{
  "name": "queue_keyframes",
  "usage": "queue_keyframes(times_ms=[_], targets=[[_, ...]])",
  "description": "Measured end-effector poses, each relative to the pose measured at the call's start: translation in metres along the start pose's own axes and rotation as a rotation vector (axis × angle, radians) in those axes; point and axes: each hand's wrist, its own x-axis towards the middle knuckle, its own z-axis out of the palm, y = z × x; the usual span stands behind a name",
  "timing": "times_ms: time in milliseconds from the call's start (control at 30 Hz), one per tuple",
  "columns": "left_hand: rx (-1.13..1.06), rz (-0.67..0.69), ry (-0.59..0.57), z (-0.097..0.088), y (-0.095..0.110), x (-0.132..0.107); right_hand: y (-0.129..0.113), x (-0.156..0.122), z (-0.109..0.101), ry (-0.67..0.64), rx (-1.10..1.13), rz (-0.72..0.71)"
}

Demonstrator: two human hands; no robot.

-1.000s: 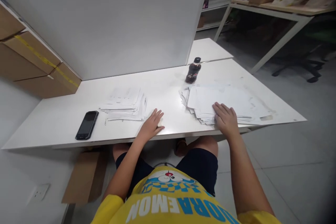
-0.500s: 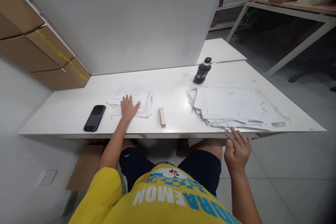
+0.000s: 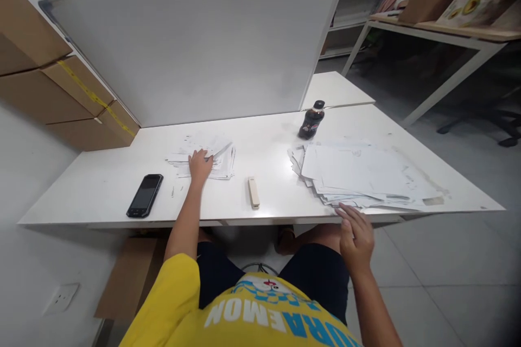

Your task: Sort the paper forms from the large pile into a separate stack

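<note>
papers (image 3: 227, 169) lie under left hand (image 3: 199, 166), fingers bent, grip unclear; raised edge slants forward-right, long axis uncertain; right hand (image 3: 358, 238) loosely spread.

On the table (image 3: 272, 152) before me, the phone (image 3: 145, 196) lies left of the smaller paper stack (image 3: 226, 167) under my left hand (image 3: 200, 167), with a slim object (image 3: 253, 192) between that and the larger paper pile (image 3: 362, 173) on the right. The bottle (image 3: 311, 120) stands behind the pile's left end, and the board (image 3: 203, 49) stands at the back, right of the cardboard boxes (image 3: 89, 103).
</note>
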Motion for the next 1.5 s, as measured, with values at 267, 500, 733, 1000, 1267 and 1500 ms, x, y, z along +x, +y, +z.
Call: queue_keyframes(times_ms=[267,500,733,1000,1267,1500], targets=[[-0.148,0.241,0.021,-0.007,0.023,-0.044,-0.085,0.026,0.017,-0.114,0.442,0.294],[-0.595,0.711,-0.335,-0.042,0.089,-0.138,-0.118,0.033,0.058,-0.528,1.063,0.756],[-0.443,0.817,-0.385,-0.052,0.099,-0.088,-0.088,0.054,0.088,-0.297,0.946,0.953],[0.075,0.119,-0.196,-0.02,0.04,0.005,-0.047,0.065,0.093,-0.479,0.725,0.819],[0.077,0.311,-0.065,-0.05,0.088,-0.064,-0.056,0.062,0.088,-0.571,0.717,0.844],[-0.08,0.808,-0.054,-0.02,0.16,-0.179,-0.051,0.063,0.079,-0.646,0.955,0.717]])
